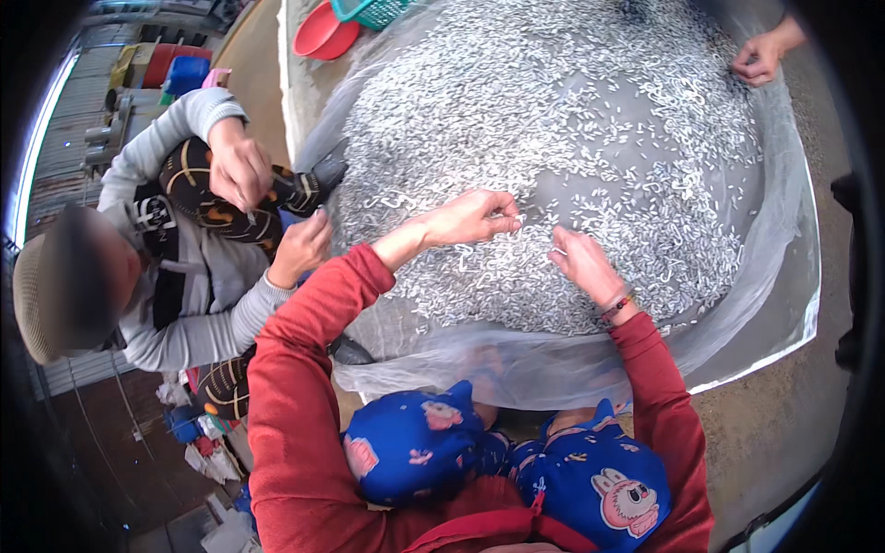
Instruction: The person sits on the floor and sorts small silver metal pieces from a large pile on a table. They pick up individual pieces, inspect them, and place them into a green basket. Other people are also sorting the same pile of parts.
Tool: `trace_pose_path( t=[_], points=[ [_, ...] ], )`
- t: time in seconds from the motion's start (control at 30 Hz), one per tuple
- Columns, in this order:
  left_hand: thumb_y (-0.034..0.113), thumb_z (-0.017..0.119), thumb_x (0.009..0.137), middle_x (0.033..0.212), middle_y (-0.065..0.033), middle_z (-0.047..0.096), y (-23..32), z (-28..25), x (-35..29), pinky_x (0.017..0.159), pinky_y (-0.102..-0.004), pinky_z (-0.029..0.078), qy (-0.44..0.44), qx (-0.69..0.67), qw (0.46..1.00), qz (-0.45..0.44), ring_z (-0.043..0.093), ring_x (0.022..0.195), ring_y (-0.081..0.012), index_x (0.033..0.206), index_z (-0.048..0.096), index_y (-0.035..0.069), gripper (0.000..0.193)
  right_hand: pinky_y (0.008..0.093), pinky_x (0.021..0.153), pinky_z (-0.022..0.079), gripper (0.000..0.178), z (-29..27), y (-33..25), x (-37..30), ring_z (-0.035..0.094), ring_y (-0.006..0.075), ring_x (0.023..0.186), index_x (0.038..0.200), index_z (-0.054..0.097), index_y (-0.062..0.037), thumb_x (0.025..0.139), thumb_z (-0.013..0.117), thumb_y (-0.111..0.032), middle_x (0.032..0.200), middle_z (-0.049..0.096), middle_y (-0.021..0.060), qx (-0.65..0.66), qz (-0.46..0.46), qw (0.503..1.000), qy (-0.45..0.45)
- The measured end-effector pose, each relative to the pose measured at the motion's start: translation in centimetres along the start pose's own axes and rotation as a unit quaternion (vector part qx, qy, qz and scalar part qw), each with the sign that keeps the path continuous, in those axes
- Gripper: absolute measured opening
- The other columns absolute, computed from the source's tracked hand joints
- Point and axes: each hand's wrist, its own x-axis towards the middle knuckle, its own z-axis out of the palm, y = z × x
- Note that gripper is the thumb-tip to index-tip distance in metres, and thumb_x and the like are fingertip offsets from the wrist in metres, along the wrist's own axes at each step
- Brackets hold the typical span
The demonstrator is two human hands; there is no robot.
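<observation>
A wide heap of small, slim silvery-white pieces [442,120] lies on a sheer net sheet [737,313] in front of me. Some pieces form short, curled chains. My left hand [472,217] is pinched above the middle of the heap, a tiny whitish bit showing at its fingertips. Just to its right, my right hand [587,265] is low over the pieces, its fingers curled together; whatever they may hold is too small to make out. A dark beaded bracelet [616,308] circles my right wrist. The two hands are a short gap apart.
Close on my left sits a person [198,304] in a grey top, both hands raised by the heap's edge. Another person's hand [758,59] reaches in at the far right. A red basin [326,33] and a green basket [371,11] stand beyond the heap.
</observation>
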Motion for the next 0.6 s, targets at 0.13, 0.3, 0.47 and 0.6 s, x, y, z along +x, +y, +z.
trace_pose_path(
  t=[0.13, 0.3, 0.47, 0.6],
  points=[
    [0.016, 0.064, 0.085, 0.079, -0.0033, 0.056, -0.4, 1.7, 0.8, 0.043, -0.0203, 0.033, -0.048, -0.326, 0.941, -0.077, 0.048, 0.057, -0.0056, 0.104, 0.057, 0.007, 0.022, 0.0322, 0.044, 0.041, 0.019, -1.4, -0.7, -0.6, 0.054, 0.0261, 0.054, 0.079, 0.051, -0.0030, 0.086, 0.059, -0.018, 0.070, 0.058, 0.0142, 0.213, -0.012, 0.977, 0.029],
    [0.009, 0.067, 0.082, 0.086, 0.0014, 0.052, -0.6, 2.2, 0.7, 0.040, -0.0159, 0.027, -0.016, -0.431, 0.902, -0.019, 0.041, 0.052, -0.0016, 0.115, 0.056, 0.008, 0.035, 0.0171, 0.033, 0.031, 0.028, -4.1, -3.5, 0.4, 0.056, 0.0123, 0.055, 0.092, 0.052, -0.0055, 0.096, 0.046, -0.033, 0.080, 0.061, 0.0103, 0.658, 0.178, 0.731, -0.030],
    [0.016, 0.070, 0.081, 0.080, 0.0033, 0.058, -1.2, 2.2, 0.8, 0.048, -0.0188, 0.035, 0.056, -0.293, 0.955, 0.004, 0.046, 0.060, -0.0016, 0.091, 0.064, 0.007, 0.015, 0.0190, 0.035, 0.038, 0.032, -4.5, -5.7, 1.0, 0.062, 0.0176, 0.068, 0.115, 0.048, 0.0013, 0.094, 0.046, -0.023, 0.100, 0.059, 0.0148, 0.685, 0.172, 0.707, -0.034],
    [0.021, 0.072, 0.080, 0.076, 0.0007, 0.063, -1.7, 2.0, 0.8, 0.071, -0.0248, 0.042, 0.105, -0.211, 0.970, 0.055, 0.054, 0.078, -0.0076, 0.083, 0.063, 0.006, 0.018, 0.0218, 0.039, 0.044, 0.033, -4.5, -6.9, 1.3, 0.064, 0.0198, 0.076, 0.116, 0.049, 0.0047, 0.090, 0.048, -0.015, 0.105, 0.057, 0.0136, 0.678, 0.106, 0.727, -0.003]
  ],
)
